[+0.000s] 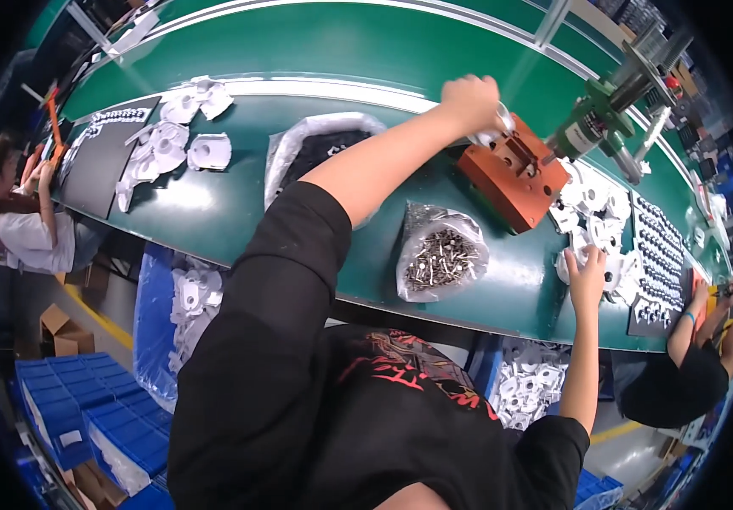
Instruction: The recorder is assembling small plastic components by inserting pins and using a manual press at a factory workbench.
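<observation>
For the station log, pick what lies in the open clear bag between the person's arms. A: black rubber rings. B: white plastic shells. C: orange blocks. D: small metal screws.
D: the clear bag on the green table holds a heap of small silvery metal screws, between the left hand and the right hand.

We see a long green-topped bench (213, 208) curving across the view. On it lie an orange block-shaped jig (515, 174), an open clear plastic bag of small metal screws (441, 255), a clear bag of dark parts (320, 149), heaps of white plastic pieces at the left (171, 140) and right (596, 225), and two dark trays (99, 157) of small parts.
</observation>
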A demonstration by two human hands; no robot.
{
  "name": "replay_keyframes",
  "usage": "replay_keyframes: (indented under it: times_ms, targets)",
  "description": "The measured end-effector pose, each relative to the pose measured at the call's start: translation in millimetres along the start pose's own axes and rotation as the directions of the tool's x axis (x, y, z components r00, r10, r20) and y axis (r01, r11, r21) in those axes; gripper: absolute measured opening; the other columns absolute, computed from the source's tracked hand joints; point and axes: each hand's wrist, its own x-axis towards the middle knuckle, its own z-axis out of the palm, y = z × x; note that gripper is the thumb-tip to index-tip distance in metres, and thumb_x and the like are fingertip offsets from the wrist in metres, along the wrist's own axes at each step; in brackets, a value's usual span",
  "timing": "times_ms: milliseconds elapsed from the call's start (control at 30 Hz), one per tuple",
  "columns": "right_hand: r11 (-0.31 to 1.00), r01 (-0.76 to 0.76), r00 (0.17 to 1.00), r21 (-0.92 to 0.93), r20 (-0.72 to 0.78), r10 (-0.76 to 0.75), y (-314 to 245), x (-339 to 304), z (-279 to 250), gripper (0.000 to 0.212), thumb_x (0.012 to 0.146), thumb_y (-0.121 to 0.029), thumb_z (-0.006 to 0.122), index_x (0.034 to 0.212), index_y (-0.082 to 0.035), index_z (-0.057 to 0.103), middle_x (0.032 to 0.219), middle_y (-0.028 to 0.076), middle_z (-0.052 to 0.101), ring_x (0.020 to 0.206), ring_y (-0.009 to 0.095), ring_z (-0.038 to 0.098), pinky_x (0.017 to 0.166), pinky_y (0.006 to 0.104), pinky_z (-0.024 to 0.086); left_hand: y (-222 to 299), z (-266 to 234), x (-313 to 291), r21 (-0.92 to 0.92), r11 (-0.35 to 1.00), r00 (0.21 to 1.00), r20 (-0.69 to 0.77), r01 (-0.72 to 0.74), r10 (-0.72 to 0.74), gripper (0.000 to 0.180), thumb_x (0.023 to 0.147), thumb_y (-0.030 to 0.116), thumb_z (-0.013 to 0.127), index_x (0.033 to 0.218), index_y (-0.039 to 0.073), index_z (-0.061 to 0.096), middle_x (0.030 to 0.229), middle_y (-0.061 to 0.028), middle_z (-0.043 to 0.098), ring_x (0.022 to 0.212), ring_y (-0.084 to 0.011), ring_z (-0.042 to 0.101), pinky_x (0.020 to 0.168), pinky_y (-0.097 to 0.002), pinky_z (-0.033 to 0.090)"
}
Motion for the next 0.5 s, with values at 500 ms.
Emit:
replay_keyframes:
  times_ms: [500]
  targets:
    - [0.985, 0.023, 0.998, 0.171, -0.054, -0.014, 33, 4, -10, 0.03, 0.082, -0.025, 0.065, 0.085, 0.003, 0.053, 0.094, 0.018, 0.053, 0.083, 0.032, 0.05, 0.075, 0.037, 0.041, -299, -111, -120, 0.364, 0.87, 0.94, -0.204, 0.332, -0.274, 0.058, 0.073, 0.032, 0.064, 0.122, 0.004, 0.051, 0.122, -0.0211, 0.052, 0.118, -0.0363, 0.045, 0.099, -0.0463, 0.037]
